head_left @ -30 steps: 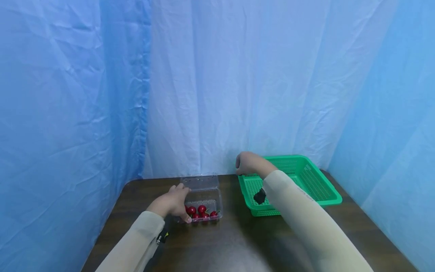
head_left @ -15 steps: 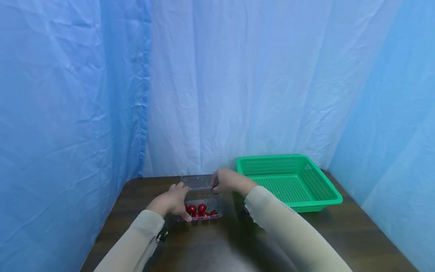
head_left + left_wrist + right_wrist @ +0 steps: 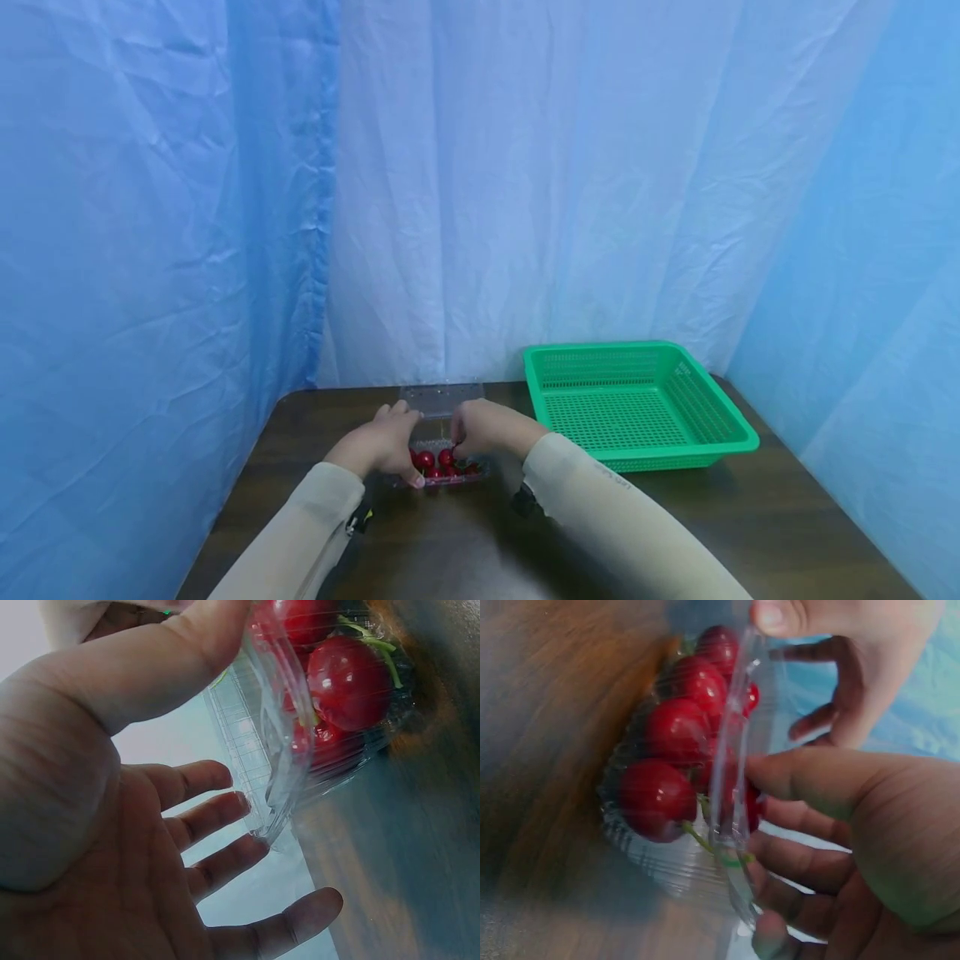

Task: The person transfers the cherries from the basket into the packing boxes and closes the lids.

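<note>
A clear plastic clamshell box (image 3: 480, 477) with red cherries (image 3: 425, 460) stands on the table, its lid (image 3: 431, 400) folded back. My left hand (image 3: 382, 443) holds the box's left end, thumb at the near rim and fingers spread along the far side. Reaching in from the right, my right hand (image 3: 487, 427) has its thumb and fingers around a cherry (image 3: 755, 808) just inside the rim. Several more cherries, some with green stems, show through the wall in the right wrist view. The right hand's fingertips are partly hidden behind the rim.
A green plastic basket (image 3: 731, 433) with a perforated bottom stands to the right of the box. The dark wooden table (image 3: 450, 550) ends at a pale blue curtain (image 3: 480, 208) behind and at both sides.
My right hand has moved left from over the basket's left edge, down into the clamshell box among the cherries. The left hand has stayed at the box's left end.
</note>
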Demonstrator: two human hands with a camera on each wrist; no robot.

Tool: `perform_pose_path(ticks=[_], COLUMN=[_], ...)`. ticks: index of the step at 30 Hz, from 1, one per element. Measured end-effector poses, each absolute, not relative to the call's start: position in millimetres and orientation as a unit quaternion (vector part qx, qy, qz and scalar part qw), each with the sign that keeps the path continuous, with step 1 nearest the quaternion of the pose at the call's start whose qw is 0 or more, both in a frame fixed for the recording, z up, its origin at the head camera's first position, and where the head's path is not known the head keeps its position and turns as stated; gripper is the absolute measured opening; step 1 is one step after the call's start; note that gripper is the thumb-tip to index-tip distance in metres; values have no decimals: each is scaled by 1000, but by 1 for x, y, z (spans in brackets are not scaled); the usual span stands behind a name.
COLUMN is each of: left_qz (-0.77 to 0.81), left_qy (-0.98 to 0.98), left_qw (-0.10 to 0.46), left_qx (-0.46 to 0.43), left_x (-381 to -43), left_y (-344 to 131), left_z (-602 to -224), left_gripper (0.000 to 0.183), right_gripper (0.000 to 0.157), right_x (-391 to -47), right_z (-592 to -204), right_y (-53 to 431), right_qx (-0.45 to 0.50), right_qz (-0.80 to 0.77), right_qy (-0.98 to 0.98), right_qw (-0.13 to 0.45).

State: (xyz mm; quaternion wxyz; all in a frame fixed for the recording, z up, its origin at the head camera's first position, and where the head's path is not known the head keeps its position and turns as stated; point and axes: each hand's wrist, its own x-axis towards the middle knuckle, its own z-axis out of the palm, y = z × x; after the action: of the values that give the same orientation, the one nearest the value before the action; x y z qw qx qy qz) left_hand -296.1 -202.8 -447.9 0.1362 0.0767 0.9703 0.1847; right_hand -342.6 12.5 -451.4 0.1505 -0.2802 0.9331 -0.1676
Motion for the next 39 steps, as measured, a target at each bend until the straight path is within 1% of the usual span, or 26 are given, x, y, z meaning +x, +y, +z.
perform_pose_path(ticks=[6, 8, 11, 13, 19, 22, 28, 30, 32, 35, 39], left_qz=[186, 189, 192, 191, 189, 183, 181, 181, 182, 185, 213], left_qy=[970, 969, 969, 969, 969, 970, 972, 972, 972, 971, 965], left_qw=[137, 137, 136, 134, 134, 134, 123, 121, 120, 120, 123], left_qx=[80, 79, 79, 81, 88, 84, 86, 88, 91, 93, 94], left_x=[-297, -297, -298, -300, -302, -301, -298, -297, -296, -295, -299], left_y=[-202, -204, -207, -208, -211, -213, -219, -221, -222, -223, -227], left_z=[-448, -449, -452, -453, -457, -457, -456, -456, -456, -456, -460], left_gripper=[111, 112, 113, 114, 115, 116, 115, 114, 113, 111, 104], right_gripper=[20, 18, 9, 4, 8, 18, 58, 66, 70, 71, 73], right_x=[-338, -337, -336, -336, -337, -337, -334, -332, -330, -330, -335], right_z=[-455, -457, -458, -458, -460, -466, -478, -480, -483, -488, -500], right_y=[11, 11, 11, 13, 20, 24, 23, 21, 20, 19, 22], right_qx=[-280, -280, -276, -272, -259, -231, -131, -113, -100, -83, -68], right_qz=[-146, -143, -140, -143, -212, -263, -314, -317, -322, -339, -369], right_qy=[936, 936, 939, 943, 941, 936, 940, 941, 941, 937, 926], right_qw=[158, 157, 149, 132, 59, 31, 19, 17, 18, 19, 34])
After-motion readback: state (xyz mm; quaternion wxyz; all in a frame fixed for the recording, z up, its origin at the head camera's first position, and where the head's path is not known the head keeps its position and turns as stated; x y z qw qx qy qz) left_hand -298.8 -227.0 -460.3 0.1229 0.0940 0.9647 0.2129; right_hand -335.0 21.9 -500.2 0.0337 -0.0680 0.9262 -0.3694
